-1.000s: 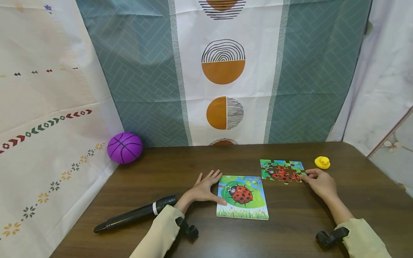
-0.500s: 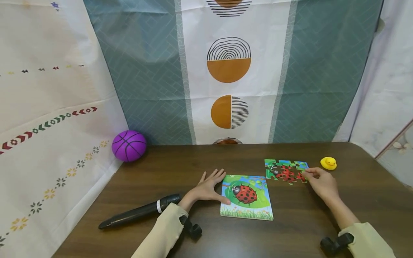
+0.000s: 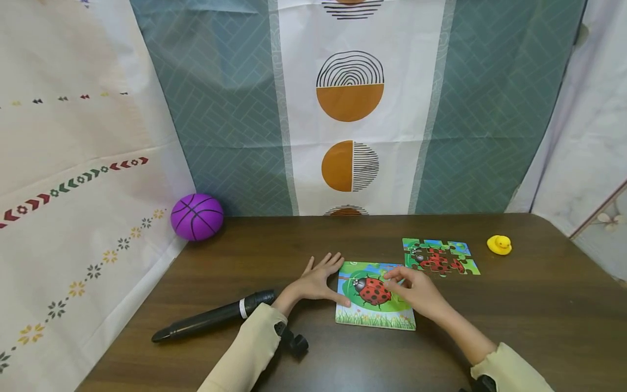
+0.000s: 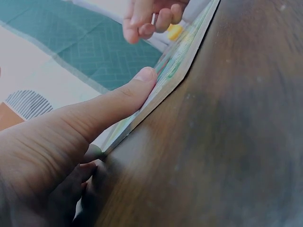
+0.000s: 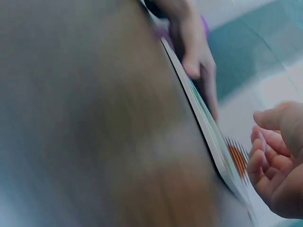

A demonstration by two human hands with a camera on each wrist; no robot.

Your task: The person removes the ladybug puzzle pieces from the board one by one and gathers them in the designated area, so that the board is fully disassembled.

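Note:
A square board (image 3: 374, 320) with a ladybug picture lies flat on the table. My left hand (image 3: 313, 286) is at its left side, fingers spread, with the thumb (image 4: 125, 97) resting on the board near the edge. Over the board's right part hovers my right hand (image 3: 421, 294), fingers loosely curled; the right wrist view shows nothing in these fingers (image 5: 265, 153). Behind the board, to the right, a ladybug jigsaw puzzle (image 3: 438, 261) lies on the table, its pieces fitted together or close to each other.
A yellow rubber duck (image 3: 499, 245) sits right of the puzzle. A purple ball (image 3: 197, 216) with black lines is at the table's back left. A large black marker-shaped object (image 3: 210, 318) lies left of my left hand. Patterned cloths hang behind and beside the table (image 3: 294, 370).
My right hand has left the puzzle's lower right corner piece and moved left over the ladybug board. The left hand stays at the board. The head view has shifted slightly.

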